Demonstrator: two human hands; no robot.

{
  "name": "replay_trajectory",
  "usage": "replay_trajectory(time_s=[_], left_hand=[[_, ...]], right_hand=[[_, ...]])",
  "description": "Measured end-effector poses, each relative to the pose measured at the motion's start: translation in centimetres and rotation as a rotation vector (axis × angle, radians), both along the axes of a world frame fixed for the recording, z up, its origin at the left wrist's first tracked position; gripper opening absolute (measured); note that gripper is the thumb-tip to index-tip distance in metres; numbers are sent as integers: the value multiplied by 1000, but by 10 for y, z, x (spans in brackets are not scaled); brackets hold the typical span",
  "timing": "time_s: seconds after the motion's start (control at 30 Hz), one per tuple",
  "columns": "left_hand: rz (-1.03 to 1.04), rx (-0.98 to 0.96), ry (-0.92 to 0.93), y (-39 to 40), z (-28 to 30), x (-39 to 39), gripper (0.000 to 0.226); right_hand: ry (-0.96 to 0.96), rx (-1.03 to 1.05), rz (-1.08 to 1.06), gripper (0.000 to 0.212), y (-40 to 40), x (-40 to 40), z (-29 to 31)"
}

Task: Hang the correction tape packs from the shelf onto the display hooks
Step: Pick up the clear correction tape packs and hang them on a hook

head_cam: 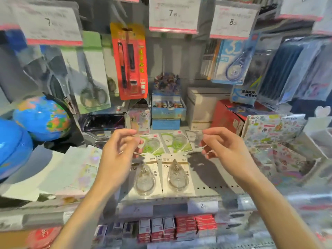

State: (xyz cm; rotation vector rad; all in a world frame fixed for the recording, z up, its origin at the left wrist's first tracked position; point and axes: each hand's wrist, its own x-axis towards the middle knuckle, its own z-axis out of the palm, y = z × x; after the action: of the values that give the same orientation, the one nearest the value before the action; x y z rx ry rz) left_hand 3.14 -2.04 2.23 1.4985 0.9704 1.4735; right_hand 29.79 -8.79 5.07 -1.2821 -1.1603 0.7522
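Over a stationery-shop shelf (212, 187), we hold both hands raised above the stock with nothing in them: the left hand (118, 150) has its fingers loosely curled and its thumb near the fingertips, the right hand (224, 146) much the same, and neither is pinching a pack as far as we can make out through the blur. The correction tape packs lie flat on the shelf between and just below the hands: two clear teardrop packs (177, 174) on white cards nearest us, side by side, and two green-and-white packs (177, 142) behind them, with a greyish pack (195, 141) just under the right fingertips. We judge the step to be the reach for a pick-up, with no pack lifted yet. The next move calls for lowering a hand, pinching a card by its top edge so the hanging hole stays free, and carrying it up to a hook; a blue correction tape pack (233, 63) already hangs at upper right, under the price tag (231, 20) marked 8, a likely row.
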Motion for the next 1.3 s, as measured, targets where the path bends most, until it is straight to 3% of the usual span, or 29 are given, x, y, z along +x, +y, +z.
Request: replay_trajectory(time_s=[0.2,0.4,0.67,0.8,0.93,1.17,1.3], left_hand=[[-49,-120,244,11,-13,-11,19],[-34,-175,523,12,-27,-3,34],[-86,-350,579,11,-30,10,42],[-46,-384,509,12,-32,11,43],[0,-362,456,12,-36,12,42],[73,-242,345,12,-29,15,48],[115,-170,389,21,-20,15,62]], right_hand=[[-200,-120,25,13,18,-15,-25],[-455,-208,188,12,56,-18,-55],[-634,-302,392,19,124,-49,-73],[-596,-373,452,25,134,-54,-76],[-418,-438,441,39,139,-55,-78],[78,-429,476,23,138,-43,-67],[169,-318,401,24,133,-26,-44]])
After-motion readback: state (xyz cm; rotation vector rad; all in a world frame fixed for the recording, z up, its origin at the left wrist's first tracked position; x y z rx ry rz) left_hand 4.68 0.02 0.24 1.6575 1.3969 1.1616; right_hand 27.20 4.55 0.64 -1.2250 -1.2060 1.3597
